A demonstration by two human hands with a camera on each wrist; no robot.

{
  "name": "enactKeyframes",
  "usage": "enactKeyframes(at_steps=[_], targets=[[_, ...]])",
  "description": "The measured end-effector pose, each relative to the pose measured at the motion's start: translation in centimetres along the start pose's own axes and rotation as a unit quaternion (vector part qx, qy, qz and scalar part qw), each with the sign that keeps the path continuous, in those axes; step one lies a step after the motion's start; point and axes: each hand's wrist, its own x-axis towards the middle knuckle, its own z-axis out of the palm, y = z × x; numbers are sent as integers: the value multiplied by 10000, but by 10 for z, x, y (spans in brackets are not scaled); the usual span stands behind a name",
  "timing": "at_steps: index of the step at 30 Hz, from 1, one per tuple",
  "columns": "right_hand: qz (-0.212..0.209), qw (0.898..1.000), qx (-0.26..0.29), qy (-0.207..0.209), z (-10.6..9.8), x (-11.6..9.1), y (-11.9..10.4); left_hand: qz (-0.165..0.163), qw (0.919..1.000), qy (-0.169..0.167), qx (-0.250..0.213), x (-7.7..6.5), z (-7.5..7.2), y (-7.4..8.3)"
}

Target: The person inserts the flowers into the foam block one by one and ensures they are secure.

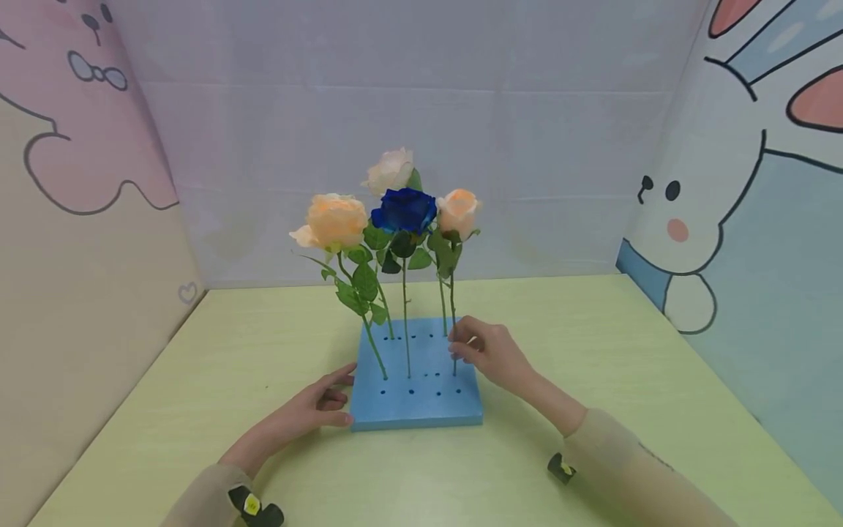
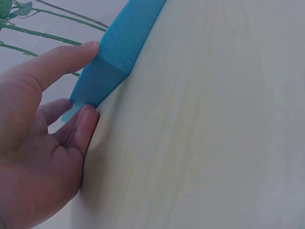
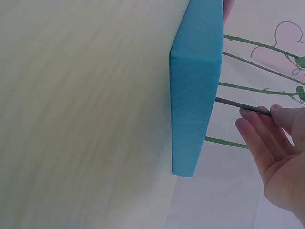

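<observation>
My right hand [image 1: 490, 351] pinches the lower stem [image 3: 243, 106] of a pale peach rose [image 1: 457, 212] between thumb and fingertips. That stem stands upright in the right side of a blue foam block [image 1: 428, 421] with rows of small holes. Against the block's left side, my left hand [image 1: 312, 406] rests with fingers loosely spread, its thumb [image 2: 76, 57] on the edge. A larger peach rose [image 1: 336, 223] leans left out of the block. A dark blue rose [image 1: 405, 211] stands in the middle, and a whitish rose [image 1: 390, 172] shows behind it. One rear stem's bloom is hidden.
The block sits on a pale yellow table [image 1: 197, 380]. A light grey-lilac cloth wall [image 1: 560, 146] closes off the back. Cartoon-printed panels stand on both sides, with a rabbit [image 1: 698, 197] on the right one.
</observation>
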Motion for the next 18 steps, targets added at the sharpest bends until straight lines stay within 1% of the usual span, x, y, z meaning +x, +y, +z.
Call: enactKeyframes(at_steps=[5,8,12,18], targets=[[-84,9997,-116,-186,3,0,4,29,10000,-7,-18,0,0,0],[-86,9996,9,-277,5,-3,6,1,10000,-7,8,-1,1,1],[-25,9995,194,-235,4,-4,7,-25,10000,5,25,-2,0,2],[84,9996,89,-255,4,-3,5,-27,10000,18,-29,-3,-1,2]])
